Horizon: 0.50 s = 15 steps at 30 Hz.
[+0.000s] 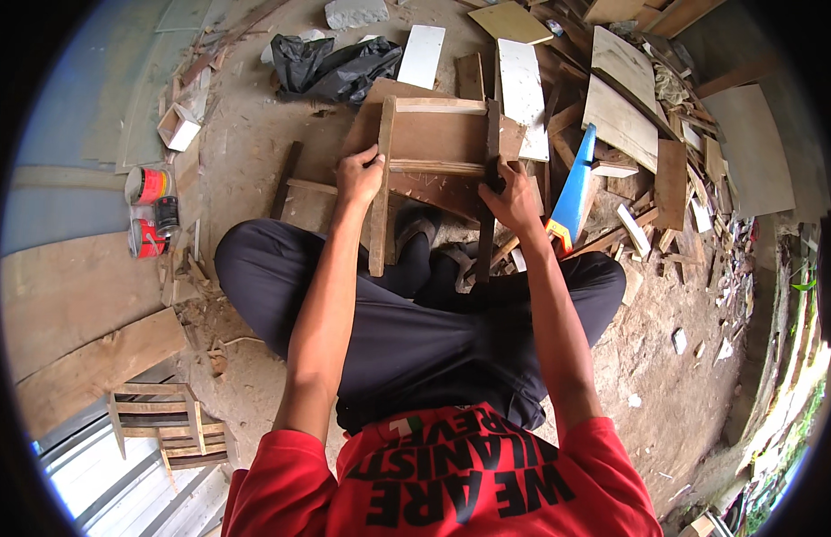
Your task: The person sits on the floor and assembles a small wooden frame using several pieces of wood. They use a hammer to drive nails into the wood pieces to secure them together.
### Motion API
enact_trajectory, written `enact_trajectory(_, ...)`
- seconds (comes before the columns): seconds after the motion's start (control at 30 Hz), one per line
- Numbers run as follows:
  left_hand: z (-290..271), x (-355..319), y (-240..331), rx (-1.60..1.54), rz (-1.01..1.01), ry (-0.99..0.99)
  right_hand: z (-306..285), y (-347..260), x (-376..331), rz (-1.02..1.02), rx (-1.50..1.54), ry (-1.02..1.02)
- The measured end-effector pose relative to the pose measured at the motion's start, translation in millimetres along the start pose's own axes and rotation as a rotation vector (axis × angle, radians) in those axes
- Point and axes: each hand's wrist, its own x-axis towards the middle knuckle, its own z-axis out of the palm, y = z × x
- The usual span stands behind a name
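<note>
Over on the far left sit two red tins (148, 211), and two finished little frames (161, 422) lie down by the boards. Centre stage — a wooden frame (438, 139) propped on the dirt past the knees, two rails already across. Left hand (359, 176) wraps its left upright, right hand (512, 199) grips the right one. Looks partly built; lower legs bare. Blue handsaw (574, 190) lies just right.

Wooden frame (438, 148) on ground beyond my knees, my left hand (358, 174) on its left rail, my right hand (511, 199) on its right rail. Saw (574, 190) just right of frame. Bag (330, 64) far behind. Cans (150, 210) far left. Finished frames (165, 425) near left.
</note>
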Motion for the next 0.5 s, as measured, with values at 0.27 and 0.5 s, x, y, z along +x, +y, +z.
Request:
enact_trajectory(0.27,0.2,-4.0,4.0,0.144,0.037,0.044,3.9,0.8,-2.4,0.035,0.068,0.008)
enact_trajectory(0.5,4.3,-7.0,2.5,0.195,0.039,0.072,-7.8,-3.0,-0.6,0.084,0.03,-0.068)
